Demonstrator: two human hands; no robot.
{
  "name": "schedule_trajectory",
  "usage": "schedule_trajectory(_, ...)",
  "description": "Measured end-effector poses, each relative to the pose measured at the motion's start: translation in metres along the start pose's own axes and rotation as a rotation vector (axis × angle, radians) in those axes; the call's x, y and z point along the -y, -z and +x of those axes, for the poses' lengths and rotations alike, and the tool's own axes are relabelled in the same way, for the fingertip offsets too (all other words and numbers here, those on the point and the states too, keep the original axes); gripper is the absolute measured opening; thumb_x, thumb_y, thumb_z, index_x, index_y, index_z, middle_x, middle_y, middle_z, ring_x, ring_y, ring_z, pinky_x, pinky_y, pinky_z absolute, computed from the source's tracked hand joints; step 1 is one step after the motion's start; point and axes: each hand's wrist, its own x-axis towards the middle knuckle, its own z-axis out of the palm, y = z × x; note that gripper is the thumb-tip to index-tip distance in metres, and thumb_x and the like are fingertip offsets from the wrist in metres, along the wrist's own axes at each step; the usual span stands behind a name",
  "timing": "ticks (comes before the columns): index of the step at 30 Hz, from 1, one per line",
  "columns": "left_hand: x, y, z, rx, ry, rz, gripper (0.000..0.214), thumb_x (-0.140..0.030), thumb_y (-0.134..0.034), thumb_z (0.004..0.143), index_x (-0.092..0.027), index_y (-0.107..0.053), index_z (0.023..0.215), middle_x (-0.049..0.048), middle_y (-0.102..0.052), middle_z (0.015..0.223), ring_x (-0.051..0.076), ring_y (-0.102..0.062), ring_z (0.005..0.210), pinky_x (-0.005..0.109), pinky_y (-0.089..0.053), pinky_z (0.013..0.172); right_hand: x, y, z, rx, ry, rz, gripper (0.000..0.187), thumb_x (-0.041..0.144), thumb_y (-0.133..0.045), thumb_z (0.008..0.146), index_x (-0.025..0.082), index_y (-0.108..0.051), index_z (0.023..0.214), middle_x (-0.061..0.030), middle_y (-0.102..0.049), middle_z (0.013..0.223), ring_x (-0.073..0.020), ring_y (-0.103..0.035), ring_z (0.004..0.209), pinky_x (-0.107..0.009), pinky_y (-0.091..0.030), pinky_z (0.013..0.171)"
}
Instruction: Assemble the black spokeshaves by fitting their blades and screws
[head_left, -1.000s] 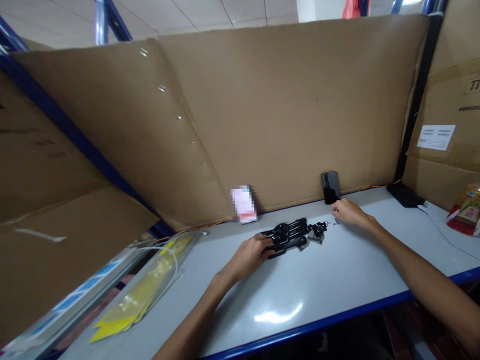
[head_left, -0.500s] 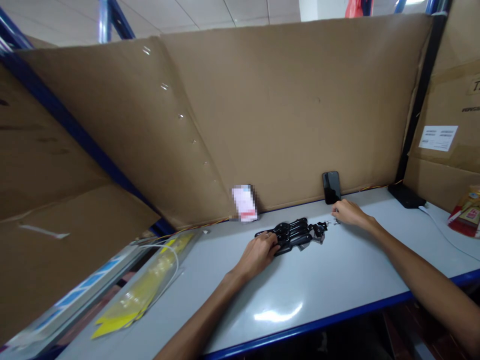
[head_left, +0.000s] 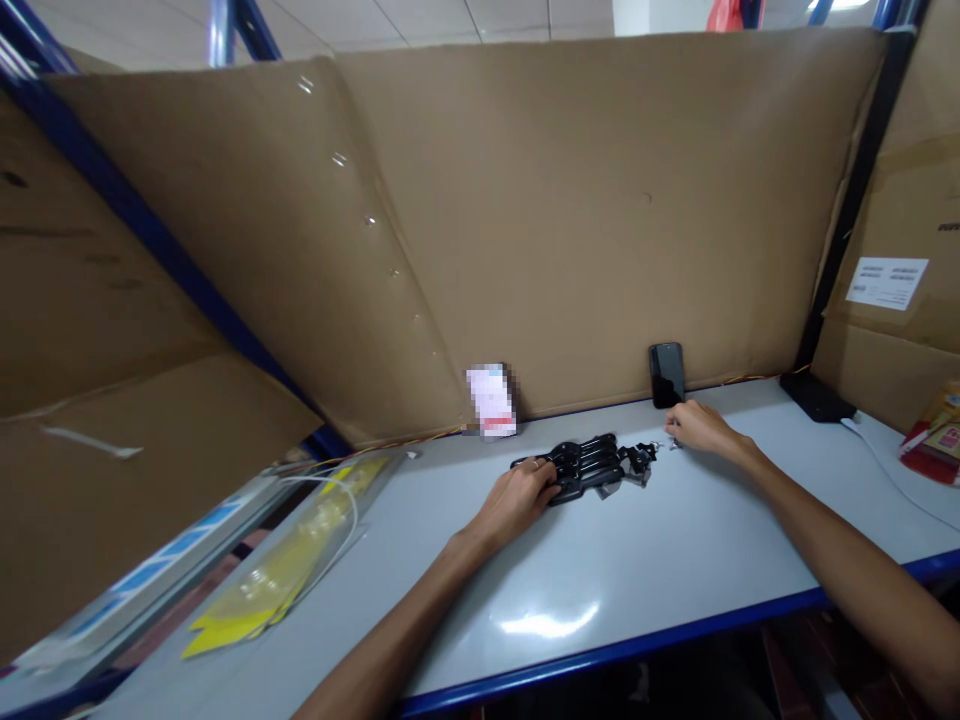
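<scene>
A bundle of long black plastic parts (head_left: 585, 463) lies on the grey table (head_left: 675, 560) near the cardboard back wall. My left hand (head_left: 517, 497) rests on the bundle's left end, fingers curled over the black pieces. My right hand (head_left: 694, 425) sits just right of the bundle, fingertips pinched down at some small silvery bits (head_left: 670, 442) on the table. A small black clamp-like piece (head_left: 637, 462) sits at the bundle's right end, between my two hands.
A black phone (head_left: 667, 374) leans upright against the cardboard wall (head_left: 570, 230) behind my right hand. A blurred small card (head_left: 491, 400) stands further left. A yellow plastic bag (head_left: 285, 565) lies at the table's left. A black box (head_left: 816, 396) and white cable (head_left: 892, 480) sit at the right.
My left hand has slid a little right and forward along the black bundle. My right hand has stayed at the small bits. The view has tilted slightly.
</scene>
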Motion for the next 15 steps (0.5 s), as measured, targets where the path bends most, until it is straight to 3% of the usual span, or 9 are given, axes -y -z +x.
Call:
schedule_trajectory(8, -0.001, 0.000, -0.002, -0.046, 0.016, -0.010, 0.004, -0.023, -0.058, 0.097, -0.020, -0.060, 0.100, 0.0066, -0.067, 0.103, 0.023, -0.065, 0.090, 0.030, -0.045, 0.076, -0.001, 0.001, -0.001, -0.017, 0.008, -0.014, 0.022, 0.023, -0.057, 0.093, 0.018, -0.078, 0.094, -0.0143, -0.076, 0.096, -0.0248, -0.069, 0.085, -0.029, -0.035, 0.065)
schedule_trajectory(12, 0.006, 0.005, -0.002, -0.138, 0.044, -0.039, 0.015, -0.028, -0.049, 0.103, -0.021, -0.059, 0.109, 0.0072, -0.068, 0.107, 0.023, -0.065, 0.094, 0.031, -0.046, 0.079, 0.007, 0.012, -0.007, -0.049, 0.028, -0.041, 0.025, 0.025, -0.055, 0.096, 0.018, -0.076, 0.086, -0.0135, -0.076, 0.089, -0.0239, -0.068, 0.082, -0.030, -0.031, 0.062)
schedule_trajectory(15, 0.015, 0.014, -0.001, -0.131, 0.104, 0.010, 0.021, -0.030, -0.041, 0.106, -0.021, -0.060, 0.112, 0.0080, -0.069, 0.112, 0.023, -0.066, 0.098, 0.030, -0.046, 0.079, 0.022, 0.018, -0.014, -0.087, 0.068, -0.042, 0.030, 0.029, -0.054, 0.099, 0.017, -0.073, 0.079, -0.0117, -0.074, 0.081, -0.0217, -0.066, 0.075, -0.030, -0.028, 0.060)
